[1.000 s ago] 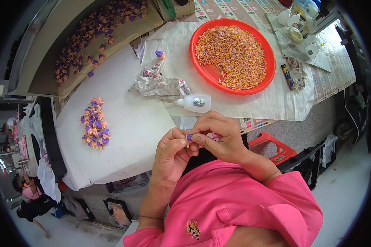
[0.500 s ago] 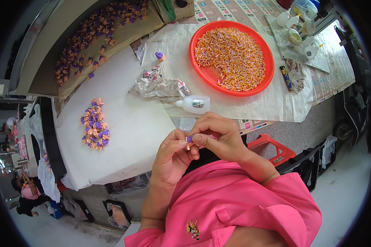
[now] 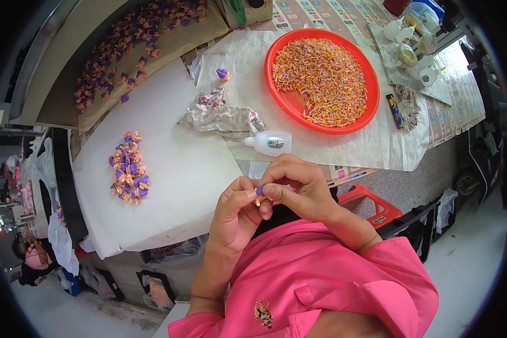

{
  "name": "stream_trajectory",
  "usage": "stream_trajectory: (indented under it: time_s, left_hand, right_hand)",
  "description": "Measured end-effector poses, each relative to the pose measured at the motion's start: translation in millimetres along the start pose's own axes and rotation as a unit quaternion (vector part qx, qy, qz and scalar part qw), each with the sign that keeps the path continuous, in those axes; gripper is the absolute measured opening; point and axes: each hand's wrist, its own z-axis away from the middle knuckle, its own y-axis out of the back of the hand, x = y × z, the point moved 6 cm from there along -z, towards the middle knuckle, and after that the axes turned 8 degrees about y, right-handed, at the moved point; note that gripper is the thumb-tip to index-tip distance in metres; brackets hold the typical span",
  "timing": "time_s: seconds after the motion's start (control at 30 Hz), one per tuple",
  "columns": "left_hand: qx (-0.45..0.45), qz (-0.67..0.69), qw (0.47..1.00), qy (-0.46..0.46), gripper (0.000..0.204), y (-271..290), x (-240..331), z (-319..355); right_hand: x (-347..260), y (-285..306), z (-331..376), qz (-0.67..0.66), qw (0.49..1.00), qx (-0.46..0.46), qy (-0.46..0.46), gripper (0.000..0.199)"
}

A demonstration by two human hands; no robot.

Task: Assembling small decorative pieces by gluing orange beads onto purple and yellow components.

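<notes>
Close to my body, both hands meet on one small purple and skin-coloured plastic figure part (image 3: 259, 192). My left hand (image 3: 234, 213) pinches it from the left between thumb and fingers. From the other side my right hand (image 3: 298, 188) presses its thumb and fingertips on it. The fingers cover most of the piece. A white squeeze bottle (image 3: 270, 142) lies on its side just beyond the hands. At the left, a pile of similar figure parts (image 3: 130, 169) rests on the white sheet, and a single one (image 3: 223, 74) stands farther back.
A red round tray (image 3: 273, 93) holds many tiny orange and pale pieces. A crumpled cloth (image 3: 219, 118) lies beside the bottle. More figure parts (image 3: 124, 50) fill a box at the far left. Glue bottles (image 3: 393, 29) and a dark tube (image 3: 394, 111) are at the right; a red stool (image 3: 372, 205) stands below.
The whole view has shifted slightly, so the table things sit a little differently in it. Both hands keep the same hold on the figure part.
</notes>
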Motion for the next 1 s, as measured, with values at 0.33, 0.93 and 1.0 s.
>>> stream_trajectory:
  time_s: [0.33, 0.93, 1.0]
  left_hand:
    - [0.06, -0.108, 0.985, -0.121, 0.019, -8, 17, 30]
    - [0.146, -0.436, 0.796, -0.392, 0.025, -37, 26, 60]
    - [0.145, -0.435, 0.795, -0.397, 0.024, -41, 28, 57]
  right_hand:
    - [-8, -15, 2, 0.011, 1.0, 0.01, -0.001, 0.013]
    - [-25, -18, 18, 0.099, 0.993, 0.026, 0.056, 0.021]
    - [-27, -15, 14, 0.1, 0.993, 0.028, 0.047, 0.02]
